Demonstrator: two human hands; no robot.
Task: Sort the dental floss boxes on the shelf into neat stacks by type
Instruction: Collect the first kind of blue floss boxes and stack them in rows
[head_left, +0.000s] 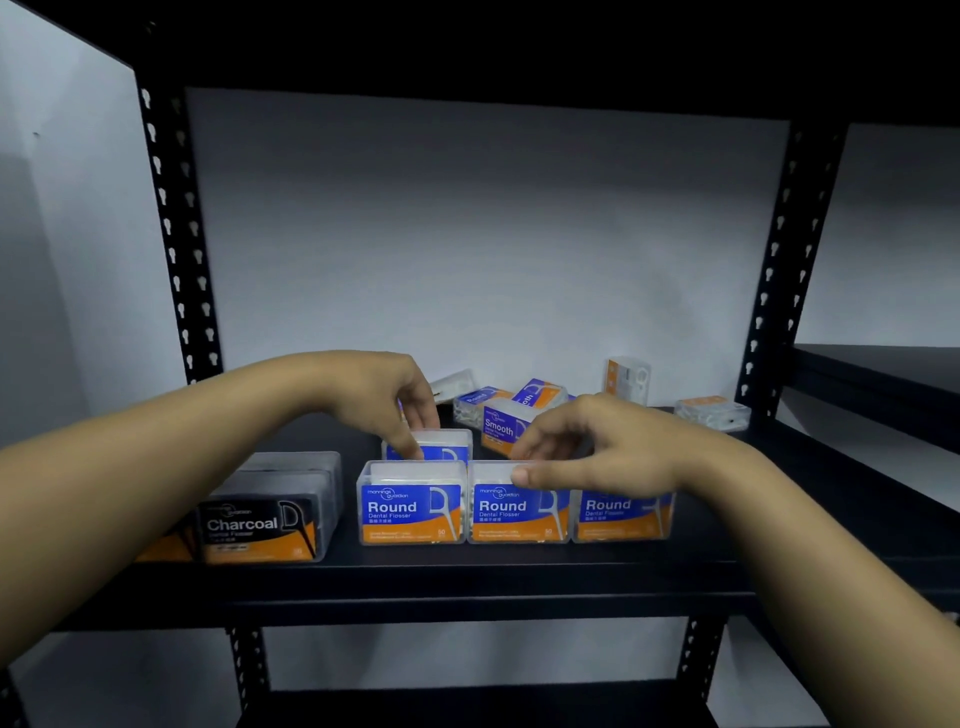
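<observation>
Three blue-and-orange "Round" floss boxes (411, 506) stand side by side at the front of the black shelf (467, 571). A fourth Round box (441, 447) sits just behind the left one, and my left hand (387, 400) pinches its top. My right hand (592, 452) hovers over the middle Round box (517, 512) with fingers spread, thumb across its top edge. A dark "Charcoal" box (270, 512) stands at the front left. A "Smooth" box (501, 428) lies behind, among several loose boxes (540, 395).
Further loose boxes lie at the back right: one upright (626, 379) and one flat (711, 410). Black perforated uprights (176, 234) frame the shelf. A neighbouring shelf (883, 374) stands to the right, and a lower shelf (467, 701) shows below.
</observation>
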